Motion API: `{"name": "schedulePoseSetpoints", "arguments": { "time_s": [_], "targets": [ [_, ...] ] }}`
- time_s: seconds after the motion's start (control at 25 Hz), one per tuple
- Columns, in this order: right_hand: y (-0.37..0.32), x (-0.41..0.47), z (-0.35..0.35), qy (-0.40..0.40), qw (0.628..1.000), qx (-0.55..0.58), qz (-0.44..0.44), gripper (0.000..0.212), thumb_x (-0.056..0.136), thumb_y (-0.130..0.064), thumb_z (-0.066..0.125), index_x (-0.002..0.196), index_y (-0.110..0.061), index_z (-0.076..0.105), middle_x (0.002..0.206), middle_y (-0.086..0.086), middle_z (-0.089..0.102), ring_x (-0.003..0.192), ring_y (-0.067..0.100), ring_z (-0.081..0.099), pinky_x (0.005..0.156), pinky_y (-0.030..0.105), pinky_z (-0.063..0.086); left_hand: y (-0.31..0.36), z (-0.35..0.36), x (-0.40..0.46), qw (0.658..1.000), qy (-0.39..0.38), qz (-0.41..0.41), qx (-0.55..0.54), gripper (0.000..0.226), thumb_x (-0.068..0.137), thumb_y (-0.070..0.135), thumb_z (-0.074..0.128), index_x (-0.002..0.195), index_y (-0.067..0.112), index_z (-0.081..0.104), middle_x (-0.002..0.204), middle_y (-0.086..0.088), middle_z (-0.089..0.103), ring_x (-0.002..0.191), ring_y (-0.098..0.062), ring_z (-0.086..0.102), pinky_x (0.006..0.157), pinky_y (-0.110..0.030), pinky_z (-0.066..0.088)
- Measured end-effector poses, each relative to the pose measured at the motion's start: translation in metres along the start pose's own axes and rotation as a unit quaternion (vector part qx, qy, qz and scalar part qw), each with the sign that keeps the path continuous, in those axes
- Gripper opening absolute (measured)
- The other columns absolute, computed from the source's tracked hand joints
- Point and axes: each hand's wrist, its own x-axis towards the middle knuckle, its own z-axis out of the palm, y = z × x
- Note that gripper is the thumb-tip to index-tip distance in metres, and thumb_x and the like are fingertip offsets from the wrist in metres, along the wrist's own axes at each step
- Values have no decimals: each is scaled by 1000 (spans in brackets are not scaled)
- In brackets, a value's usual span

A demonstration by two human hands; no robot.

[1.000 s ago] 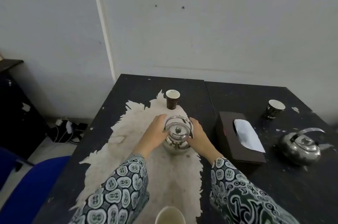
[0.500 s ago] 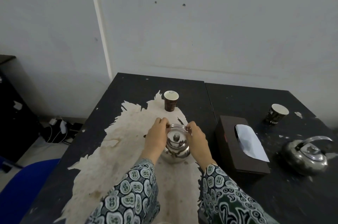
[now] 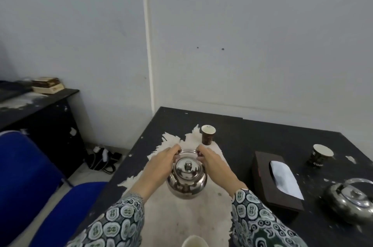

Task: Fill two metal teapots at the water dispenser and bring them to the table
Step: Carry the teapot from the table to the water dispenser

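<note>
Between our fingers, the near teapot (image 3: 186, 178) sits over the table's (image 3: 250, 135) worn pale patch, left hand (image 3: 161, 163) and right hand (image 3: 214, 163) clamped on its handle, whose ends they hide. Right of our fingers, past the tissue box (image 3: 276, 180), the second teapot (image 3: 352, 200) is cut off; leftward the table edge is near.

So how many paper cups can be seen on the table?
3. One cup stands beyond the held teapot. One cup stands far right, past the tissue box. A third rim is cut off at the bottom edge.
</note>
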Motion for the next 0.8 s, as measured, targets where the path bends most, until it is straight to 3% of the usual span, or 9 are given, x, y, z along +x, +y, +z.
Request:
{"name": "schedulePoseSetpoints", "arguments": {
  "time_s": [0.12, 0.28, 0.4, 0.52, 0.68, 0.8],
  "targets": [
    [-53, -7, -16, 13, 997, 26, -72, 5, 95, -13, 41, 93, -17, 43, 88, 5, 53, 77, 16, 51, 64, 16, 36, 5, -51, -30, 998, 51, 22, 35, 12, 97, 35, 35, 95, 30, 45, 93, 2, 65, 82, -17, 63, 75, -39, 51],
    [-120, -11, -11, -13, 987, 80, -137, 16, 93, -11, 38, 90, -27, 40, 99, 12, 55, 89, 16, 55, 78, 35, 46, 4, -116, -83, 990, 123, 7, 74, 19, 98, 26, 39, 109, 16, 51, 87, 1, 59, 76, -19, 58, 67, -30, 43],
    [-171, -13, 2, -16, 977, 99, -186, 18, 92, -7, 37, 91, -25, 41, 96, 9, 55, 79, 4, 51, 73, 28, 41, -9, -158, -124, 982, 156, -4, 106, 17, 98, 24, 37, 108, 16, 48, 88, -1, 61, 77, -26, 63, 70, -39, 51],
    [-224, -12, 19, -31, 963, 101, -248, 10, 93, -12, 42, 90, -21, 40, 91, 12, 54, 71, 6, 47, 69, 26, 38, -30, -192, -160, 972, 187, -35, 135, 14, 98, 21, 37, 108, 18, 46, 85, 5, 56, 66, -17, 56, 61, -32, 46],
    [-295, -6, 59, -34, 947, 86, -307, 8, 92, -19, 44, 93, -24, 37, 99, 10, 56, 93, 25, 57, 77, 40, 50, -76, -244, -205, 961, 204, -82, 167, 16, 97, 13, 39, 109, 21, 46, 76, 9, 48, 62, -12, 50, 58, -30, 45],
    [-348, 5, 93, -30, 940, 73, -331, 12, 94, -12, 42, 103, -21, 40, 109, 13, 56, 105, 24, 58, 80, 42, 53, -117, -284, -234, 958, 204, -83, 182, 12, 98, 16, 39, 109, 19, 45, 78, 3, 55, 56, -3, 48, 51, -20, 41]
  ]
}}
